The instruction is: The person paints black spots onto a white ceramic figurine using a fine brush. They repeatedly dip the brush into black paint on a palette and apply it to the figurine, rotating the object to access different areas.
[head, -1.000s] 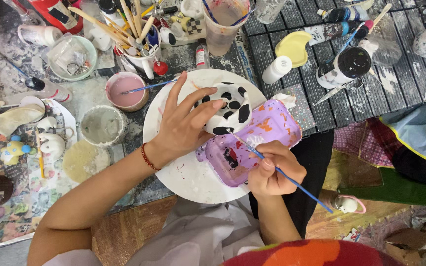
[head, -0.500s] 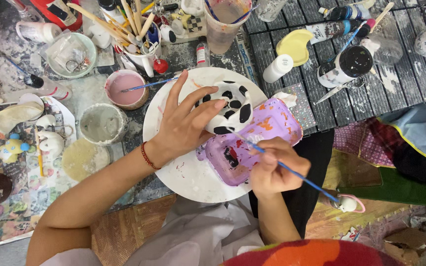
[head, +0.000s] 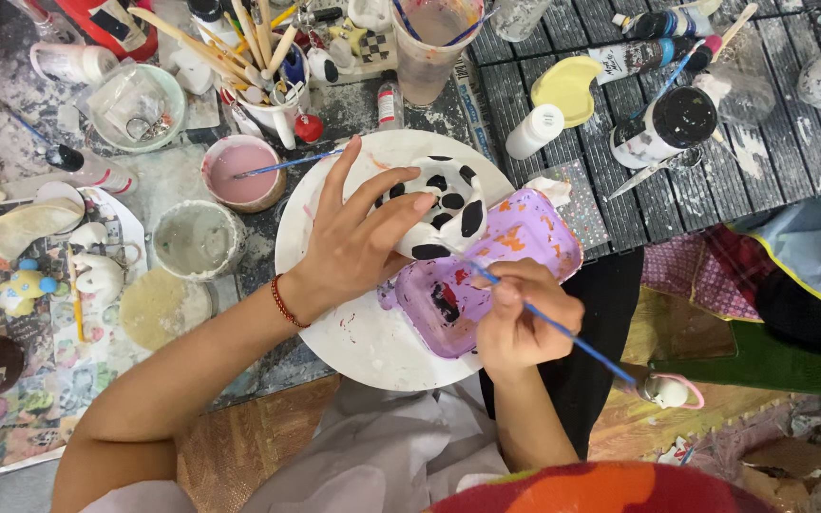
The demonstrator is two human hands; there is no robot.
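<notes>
A white clay figure with black spots [head: 448, 204] sits on a round white board [head: 353, 332]. My left hand [head: 358, 237] rests on the figure's near side, fingers spread over it. My right hand [head: 520, 318] grips a thin blue-handled paintbrush [head: 563, 328], its tip close to the figure's lower edge. Under that hand lies a purple paint palette [head: 515, 252] with orange and black smears, resting partly on the board.
A pink paint cup [head: 239, 171] with a brush, a grey water cup [head: 197, 237], a holder full of brushes [head: 263, 66], paint bottles [head: 662, 128], a yellow dish [head: 567, 90] and small figurines [head: 26, 285] crowd the paint-stained table. Another person's clothing [head: 810, 256] shows at right.
My right hand has brought the brush tip from the palette up toward the spotted figure. My left hand stays on the figure.
</notes>
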